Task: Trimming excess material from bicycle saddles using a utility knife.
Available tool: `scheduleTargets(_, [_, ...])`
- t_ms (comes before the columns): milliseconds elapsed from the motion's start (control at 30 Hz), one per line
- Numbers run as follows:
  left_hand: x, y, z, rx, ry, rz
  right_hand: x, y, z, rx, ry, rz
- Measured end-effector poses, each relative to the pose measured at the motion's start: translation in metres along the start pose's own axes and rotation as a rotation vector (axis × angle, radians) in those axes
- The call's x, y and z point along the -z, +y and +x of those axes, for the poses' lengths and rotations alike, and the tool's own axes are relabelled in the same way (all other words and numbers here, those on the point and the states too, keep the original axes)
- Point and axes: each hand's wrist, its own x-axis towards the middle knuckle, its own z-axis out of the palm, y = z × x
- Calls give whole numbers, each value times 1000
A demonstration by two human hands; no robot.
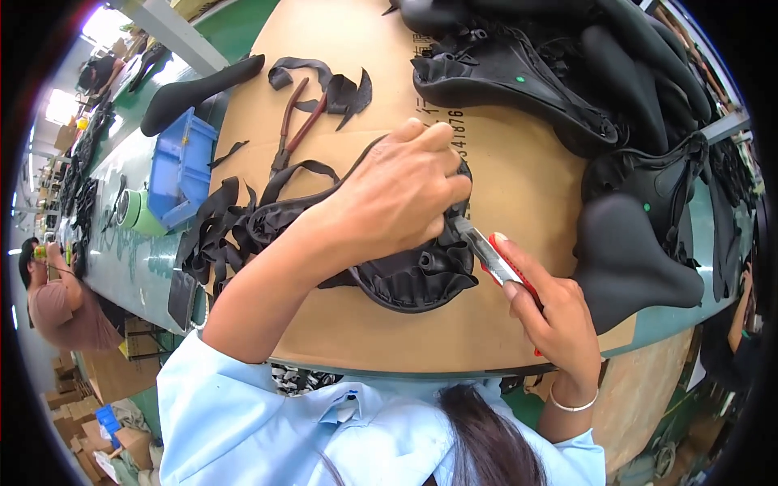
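Observation:
Upside down on the cardboard in front of me lies a black bicycle saddle [417,283], its loose cover edge gathered around the underside. My left hand [401,190] is closed over the saddle's far side, apparently gripping the cover edge; the fingertips are partly hidden. A red and silver utility knife [496,257] is held in my right hand [557,316], its blade end touching or very close to the cover beside my left fingers. Black cut strips [219,231] are heaped by the saddle's left end. Red-handled pincers [296,130] lie just beyond it.
Several finished-looking black saddles [519,97] pile up at the far right, with another smooth saddle [632,259] nearer. A blue bin [180,174] and a green tape roll [134,211] sit at left, near a lone saddle [198,97]. Another person [69,300] is at far left.

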Motion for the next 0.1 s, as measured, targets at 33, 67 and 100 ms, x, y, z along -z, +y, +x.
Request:
scheduleTargets(33, [-4,-1,-1,-52,55,-94,-2,2,-2,-59,-24,129])
scheduleTargets(67, [-7,-1,-2,-105,109,-190,-4,3,-3,-61,-26,130])
scheduleTargets(100, [-8,-1,-3,-103,108,-193,-6,3,-4,-110,-23,206])
